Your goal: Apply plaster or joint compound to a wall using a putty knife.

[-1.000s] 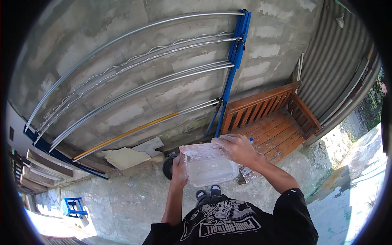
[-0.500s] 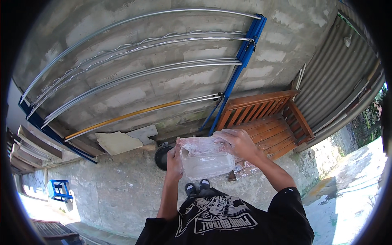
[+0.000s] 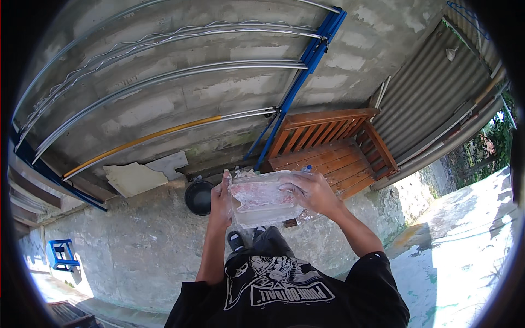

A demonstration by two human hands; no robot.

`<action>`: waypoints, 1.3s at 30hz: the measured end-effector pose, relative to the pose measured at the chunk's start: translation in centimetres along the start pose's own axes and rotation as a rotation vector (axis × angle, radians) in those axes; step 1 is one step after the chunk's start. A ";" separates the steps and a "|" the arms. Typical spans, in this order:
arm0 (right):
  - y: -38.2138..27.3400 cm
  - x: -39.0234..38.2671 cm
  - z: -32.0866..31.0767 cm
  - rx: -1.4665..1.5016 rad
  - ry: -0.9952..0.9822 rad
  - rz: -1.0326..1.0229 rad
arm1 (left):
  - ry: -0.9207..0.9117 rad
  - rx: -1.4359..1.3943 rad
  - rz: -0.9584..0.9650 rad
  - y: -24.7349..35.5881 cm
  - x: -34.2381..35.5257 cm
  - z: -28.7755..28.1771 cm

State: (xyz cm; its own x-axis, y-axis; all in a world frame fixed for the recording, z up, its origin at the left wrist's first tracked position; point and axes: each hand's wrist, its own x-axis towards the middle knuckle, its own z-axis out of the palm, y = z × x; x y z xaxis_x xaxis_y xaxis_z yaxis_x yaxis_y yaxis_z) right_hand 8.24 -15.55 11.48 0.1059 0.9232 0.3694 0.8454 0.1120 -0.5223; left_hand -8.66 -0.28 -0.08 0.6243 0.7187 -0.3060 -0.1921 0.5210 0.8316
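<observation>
A clear plastic container point(image 3: 267, 214), rectangular and streaked with white residue, is held up in front of my body. My left hand point(image 3: 221, 202) grips its left side, thumb pointing up along the edge. On the other side, my right hand point(image 3: 313, 192) is closed over the right end, its fingertips bent in toward the container's middle. White powder or paste coats the fingers of both hands. A pinkish-white patch shows inside the far part of the container; what it is I cannot make out.
Beyond my hands stands a slatted wooden bench point(image 3: 333, 164), with a small blue-capped item point(image 3: 308, 168) on or near it. A black basin point(image 3: 198, 199) sits on the concrete floor. A blue-framed drying rack point(image 3: 295, 90) leans by the wall near broken boards point(image 3: 134, 179). A blue stool point(image 3: 63, 255) stands far left.
The container has tilted, so more of the pinkish-white patch shows and less of the clear part. Both hands keep hold of it. The whole view has shifted as my head moved.
</observation>
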 end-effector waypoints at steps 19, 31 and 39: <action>-0.2 2.0 2.4 -0.180 0.022 -0.196 | 0.023 -0.089 0.032 1.8 -0.1 -0.5; -1.0 2.2 2.6 -0.174 -0.117 -0.206 | 0.028 -0.060 0.067 3.1 -0.6 -2.0; -0.7 4.0 2.6 -0.143 0.065 -0.177 | 0.117 -0.002 0.043 2.2 -0.5 -2.9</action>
State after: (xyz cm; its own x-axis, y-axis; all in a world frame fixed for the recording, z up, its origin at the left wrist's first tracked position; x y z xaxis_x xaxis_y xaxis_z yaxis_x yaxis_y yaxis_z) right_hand 6.67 -10.97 11.34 -0.0210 0.8678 0.4965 0.9189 0.2124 -0.3324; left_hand -11.64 1.83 0.60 0.5232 0.7891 -0.3217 -0.2183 0.4891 0.8445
